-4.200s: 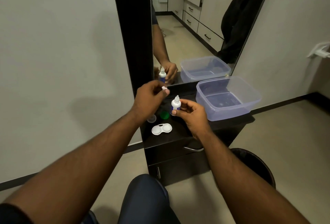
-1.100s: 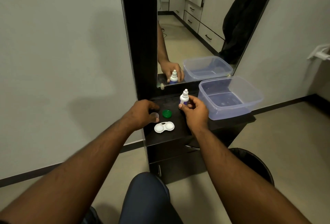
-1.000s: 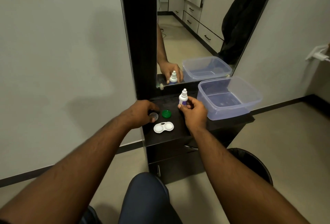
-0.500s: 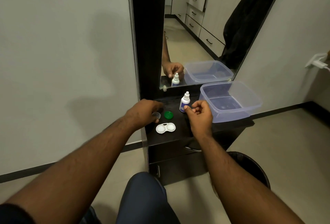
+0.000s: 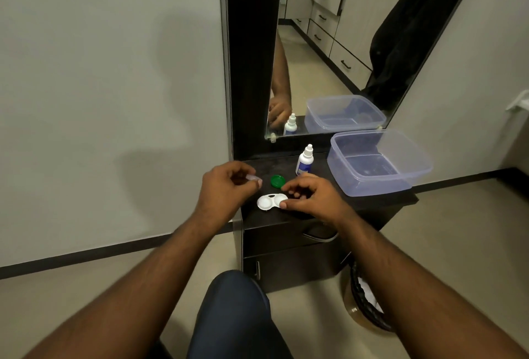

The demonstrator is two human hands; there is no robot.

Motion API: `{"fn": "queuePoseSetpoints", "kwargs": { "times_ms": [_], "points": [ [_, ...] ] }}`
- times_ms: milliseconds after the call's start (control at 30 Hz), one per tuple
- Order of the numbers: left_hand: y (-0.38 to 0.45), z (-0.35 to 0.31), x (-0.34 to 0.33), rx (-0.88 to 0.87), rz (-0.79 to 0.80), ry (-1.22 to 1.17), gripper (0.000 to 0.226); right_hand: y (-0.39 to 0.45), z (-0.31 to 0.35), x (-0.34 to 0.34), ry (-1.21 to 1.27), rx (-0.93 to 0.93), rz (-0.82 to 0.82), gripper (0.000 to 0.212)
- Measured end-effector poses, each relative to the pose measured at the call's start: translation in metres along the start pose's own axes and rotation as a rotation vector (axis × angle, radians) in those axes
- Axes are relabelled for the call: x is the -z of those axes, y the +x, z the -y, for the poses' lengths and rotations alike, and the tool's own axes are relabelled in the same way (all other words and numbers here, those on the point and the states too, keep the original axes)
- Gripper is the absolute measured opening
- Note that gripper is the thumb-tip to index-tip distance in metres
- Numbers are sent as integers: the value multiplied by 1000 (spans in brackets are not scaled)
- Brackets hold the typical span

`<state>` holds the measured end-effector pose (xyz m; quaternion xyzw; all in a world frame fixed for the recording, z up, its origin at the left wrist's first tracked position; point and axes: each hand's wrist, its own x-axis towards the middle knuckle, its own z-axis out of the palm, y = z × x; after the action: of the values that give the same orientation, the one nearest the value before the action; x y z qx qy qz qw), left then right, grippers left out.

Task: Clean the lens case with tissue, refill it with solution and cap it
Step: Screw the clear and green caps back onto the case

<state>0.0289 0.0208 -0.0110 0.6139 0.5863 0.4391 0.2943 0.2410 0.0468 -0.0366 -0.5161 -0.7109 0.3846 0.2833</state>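
The white two-well lens case [image 5: 267, 201] lies uncapped on the dark cabinet top [image 5: 320, 175]. My right hand [image 5: 312, 197] pinches the case's right end between thumb and fingers and hides part of that well. My left hand [image 5: 224, 187] hovers just left of the case and grips a small clear cap [image 5: 254, 178] at its fingertips. A green cap [image 5: 277, 180] sits on the cabinet just behind the case. The white solution bottle [image 5: 305, 160] with a blue label stands upright behind my right hand, free of both hands. I see no tissue.
A clear plastic tub [image 5: 375, 162] stands at the right of the cabinet top. A mirror [image 5: 337, 44] rises behind and reflects the bottle, tub and a hand. A dark waste bin [image 5: 367, 298] stands on the floor at lower right. My knee [image 5: 234, 313] is below.
My right hand set the solution bottle down at the back and moved forward onto the lens case. My left hand lifted the clear cap off the cabinet top.
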Motion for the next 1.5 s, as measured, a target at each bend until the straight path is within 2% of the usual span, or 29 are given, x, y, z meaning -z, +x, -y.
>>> {"fn": "queuePoseSetpoints", "kwargs": {
  "times_ms": [167, 300, 900, 1267, 1500],
  "points": [
    [-22, 15, -14, 24, 14, -8, 20, 0, -2, -5, -97, 77, -3, 38],
    [-29, 18, -20, -16, 25, 30, 22, -2, 0, -5, -102, 109, -17, 33],
    [-29, 23, -37, -123, -22, 223, 26, 0, -1, -5, -98, 93, 4, 30],
    [-28, 25, -43, -128, -42, 296, 26, 3, -4, -5, -74, 83, -1, 30],
    [-27, 26, -39, -146, 10, 272, 21, 3, -4, -5, -93, 72, 5, 30]
  ]
}}
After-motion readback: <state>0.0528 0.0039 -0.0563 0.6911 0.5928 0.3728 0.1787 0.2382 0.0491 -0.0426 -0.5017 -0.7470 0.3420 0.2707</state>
